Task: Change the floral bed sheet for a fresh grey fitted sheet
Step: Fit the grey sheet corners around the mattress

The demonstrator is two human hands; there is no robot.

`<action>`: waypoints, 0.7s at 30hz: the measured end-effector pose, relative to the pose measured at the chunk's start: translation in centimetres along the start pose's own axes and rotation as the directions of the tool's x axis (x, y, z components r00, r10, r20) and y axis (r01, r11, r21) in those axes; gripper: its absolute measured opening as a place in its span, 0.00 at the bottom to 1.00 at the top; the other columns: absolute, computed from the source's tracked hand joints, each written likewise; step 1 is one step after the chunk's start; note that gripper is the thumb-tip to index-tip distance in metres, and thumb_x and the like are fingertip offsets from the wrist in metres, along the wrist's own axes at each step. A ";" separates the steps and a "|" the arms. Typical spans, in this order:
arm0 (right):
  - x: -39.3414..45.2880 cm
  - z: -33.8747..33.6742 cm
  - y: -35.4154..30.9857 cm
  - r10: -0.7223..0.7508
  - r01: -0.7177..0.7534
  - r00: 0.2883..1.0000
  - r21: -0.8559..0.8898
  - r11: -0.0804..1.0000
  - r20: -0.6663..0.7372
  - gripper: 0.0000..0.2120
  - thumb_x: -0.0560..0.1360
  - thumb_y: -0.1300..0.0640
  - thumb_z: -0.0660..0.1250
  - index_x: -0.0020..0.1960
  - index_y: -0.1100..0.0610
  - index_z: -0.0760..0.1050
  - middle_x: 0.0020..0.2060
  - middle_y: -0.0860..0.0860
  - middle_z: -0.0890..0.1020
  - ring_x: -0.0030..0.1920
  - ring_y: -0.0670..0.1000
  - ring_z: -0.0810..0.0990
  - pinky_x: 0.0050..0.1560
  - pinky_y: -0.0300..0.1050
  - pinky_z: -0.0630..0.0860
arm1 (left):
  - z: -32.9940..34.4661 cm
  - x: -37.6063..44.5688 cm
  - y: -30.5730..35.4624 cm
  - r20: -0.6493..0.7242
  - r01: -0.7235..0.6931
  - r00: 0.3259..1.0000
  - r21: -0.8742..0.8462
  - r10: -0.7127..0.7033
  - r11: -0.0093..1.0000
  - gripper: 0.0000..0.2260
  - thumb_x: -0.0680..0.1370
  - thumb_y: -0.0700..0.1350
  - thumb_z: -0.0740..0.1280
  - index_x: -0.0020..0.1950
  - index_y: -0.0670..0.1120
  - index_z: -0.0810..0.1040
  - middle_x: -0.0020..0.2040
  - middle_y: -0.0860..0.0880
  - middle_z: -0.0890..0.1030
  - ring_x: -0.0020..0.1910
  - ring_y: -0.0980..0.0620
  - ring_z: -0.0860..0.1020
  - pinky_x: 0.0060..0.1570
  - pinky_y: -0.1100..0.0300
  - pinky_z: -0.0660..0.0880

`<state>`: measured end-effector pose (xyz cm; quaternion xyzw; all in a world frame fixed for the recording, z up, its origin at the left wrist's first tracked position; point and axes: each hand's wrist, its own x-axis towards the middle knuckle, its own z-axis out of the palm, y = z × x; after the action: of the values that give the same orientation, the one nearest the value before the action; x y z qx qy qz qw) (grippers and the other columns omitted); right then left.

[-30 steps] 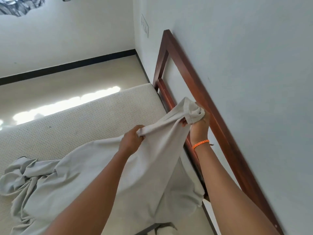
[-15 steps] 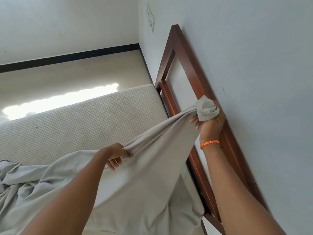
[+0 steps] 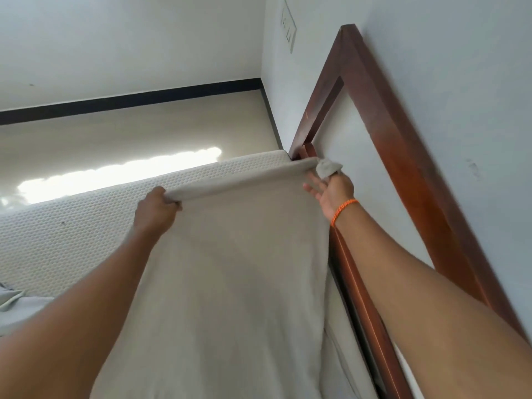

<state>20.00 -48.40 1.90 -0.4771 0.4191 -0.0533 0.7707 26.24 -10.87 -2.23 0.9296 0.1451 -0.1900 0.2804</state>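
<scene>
The grey fitted sheet is stretched flat from under my arms up to the far corner of the bare, white, dimpled mattress. My left hand is shut on the sheet's far edge. My right hand, with an orange band at the wrist, holds the sheet's corner at the mattress corner beside the headboard; its other fingers are spread. A rumpled part of the sheet lies at the left edge. No floral sheet is in view.
The brown wooden headboard frame runs along the white wall on the right, close to my right arm. A wall switch plate sits above it. Beyond the mattress lies beige floor with a sunlit patch and a black skirting.
Both hands have carried the sheet's edge forward from mid-bed to the far mattress corner. The sheet, bunched and hanging before, is now pulled taut and flat.
</scene>
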 end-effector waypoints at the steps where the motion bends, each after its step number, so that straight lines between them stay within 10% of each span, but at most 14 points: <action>1: 1.7 1.3 -0.5 -0.036 0.036 0.999 0.010 0.999 0.000 0.14 0.83 0.61 0.63 0.67 0.57 0.78 0.57 0.53 0.83 0.64 0.55 0.82 0.40 0.52 0.84 | -0.3 1.2 0.7 -0.024 -0.039 0.999 0.017 0.039 0.999 0.10 0.77 0.50 0.73 0.52 0.46 0.76 0.52 0.39 0.84 0.53 0.35 0.81 0.50 0.46 0.78; 4: 5.2 5.3 -2.7 -0.210 0.212 0.977 -0.122 0.970 0.029 0.17 0.82 0.59 0.61 0.69 0.52 0.78 0.51 0.45 0.81 0.53 0.47 0.80 0.50 0.58 0.85 | -1.0 4.2 4.0 -0.085 -0.166 0.981 0.083 0.173 0.983 0.11 0.83 0.52 0.67 0.57 0.47 0.71 0.55 0.37 0.82 0.55 0.33 0.80 0.50 0.45 0.74; 7: 8.3 8.1 -3.8 -0.425 0.471 0.879 -0.530 0.705 0.216 0.26 0.81 0.55 0.62 0.79 0.49 0.68 0.57 0.42 0.79 0.50 0.45 0.77 0.53 0.37 0.78 | -0.8 6.7 7.2 -0.084 -0.286 0.950 0.158 0.301 0.945 0.15 0.83 0.49 0.68 0.66 0.46 0.66 0.58 0.37 0.82 0.59 0.33 0.80 0.59 0.41 0.72; 12: 13.4 8.2 -1.4 -0.311 0.594 0.802 -0.734 0.328 0.510 0.46 0.79 0.61 0.71 0.86 0.47 0.45 0.70 0.49 0.70 0.64 0.46 0.73 0.54 0.21 0.68 | 2.7 12.0 7.9 0.088 -0.333 0.943 0.200 0.322 0.921 0.45 0.77 0.47 0.78 0.82 0.58 0.49 0.70 0.36 0.75 0.70 0.32 0.74 0.72 0.36 0.65; 16: 15.8 6.3 7.3 -0.009 0.457 0.889 -0.888 0.043 0.458 0.69 0.68 0.56 0.83 0.81 0.40 0.28 0.80 0.60 0.62 0.73 0.62 0.72 0.70 0.54 0.73 | 8.7 13.0 4.4 0.341 -0.364 0.895 0.187 0.287 0.912 0.55 0.73 0.44 0.81 0.86 0.61 0.45 0.82 0.39 0.64 0.79 0.34 0.66 0.78 0.39 0.60; 19: 16.3 3.4 15.3 0.184 0.363 0.930 -0.871 -0.330 0.318 0.76 0.58 0.38 0.85 0.80 0.38 0.26 0.82 0.59 0.33 0.83 0.63 0.39 0.77 0.75 0.52 | 14.3 12.5 0.2 0.414 -0.417 0.876 0.389 0.248 0.822 0.54 0.72 0.53 0.81 0.85 0.66 0.44 0.87 0.51 0.39 0.86 0.41 0.41 0.77 0.26 0.49; 21: 16.2 2.3 17.2 0.166 0.347 0.937 -0.864 -0.365 0.306 0.77 0.57 0.37 0.85 0.79 0.36 0.25 0.80 0.56 0.26 0.82 0.62 0.30 0.75 0.79 0.49 | 16.6 12.4 -1.8 0.347 -0.407 0.900 0.447 0.265 0.797 0.55 0.72 0.59 0.78 0.81 0.72 0.37 0.84 0.58 0.30 0.84 0.47 0.32 0.73 0.20 0.43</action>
<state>26.61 -45.35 -20.68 -0.9350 0.1106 0.3258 0.0863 32.09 -16.97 -21.23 0.9465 -0.1182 -0.2917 0.0715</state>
